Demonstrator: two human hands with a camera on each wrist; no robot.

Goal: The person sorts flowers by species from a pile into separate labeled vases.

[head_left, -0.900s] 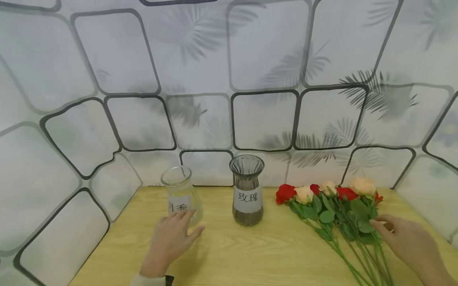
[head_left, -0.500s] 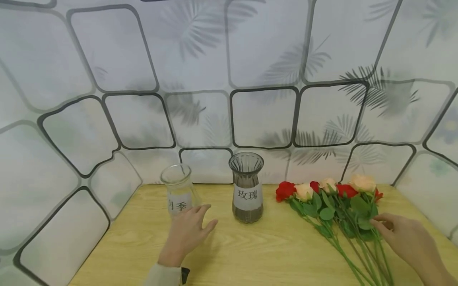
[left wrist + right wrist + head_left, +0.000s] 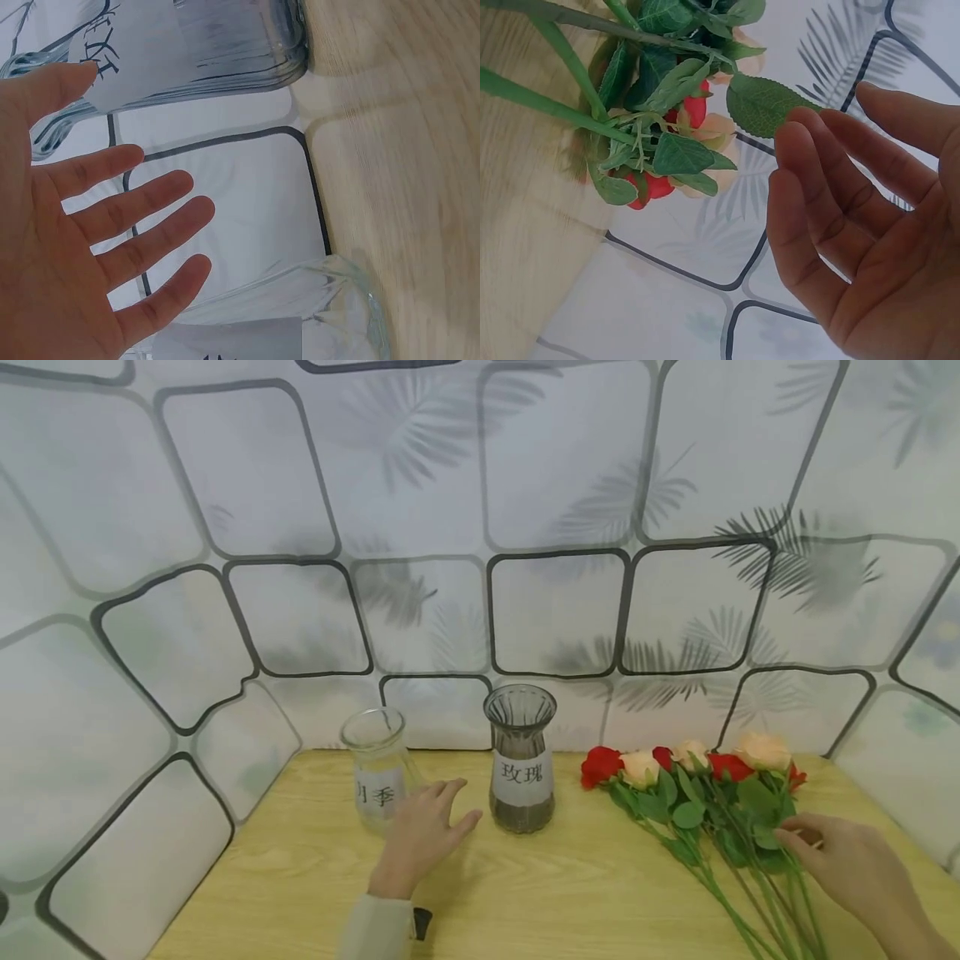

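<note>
My left hand [image 3: 423, 831] hovers with spread fingers in front of the gap between two glass vases. The clear vase [image 3: 375, 758] stands to its left, bearing a white label; the smoky grey vase [image 3: 521, 743] stands to its right, also labelled. In the left wrist view the palm and all fingers show bare. On the right, my right hand [image 3: 855, 868] is beside a bunch of artificial roses [image 3: 757, 802], red and peach, with green leaves. Its fingers are loosely curled around nothing, and a leaf [image 3: 765, 105] overlaps the fingertips in the right wrist view.
The roses lie on a wood-grain table [image 3: 525, 893], heads toward the back and stems toward the front edge. A patterned cloth [image 3: 555, 610] with dark rounded outlines rises behind and at both sides.
My left hand has moved to the right, from in front of the clear vase toward the grey one. The right hand, vases and roses stay about where they were.
</note>
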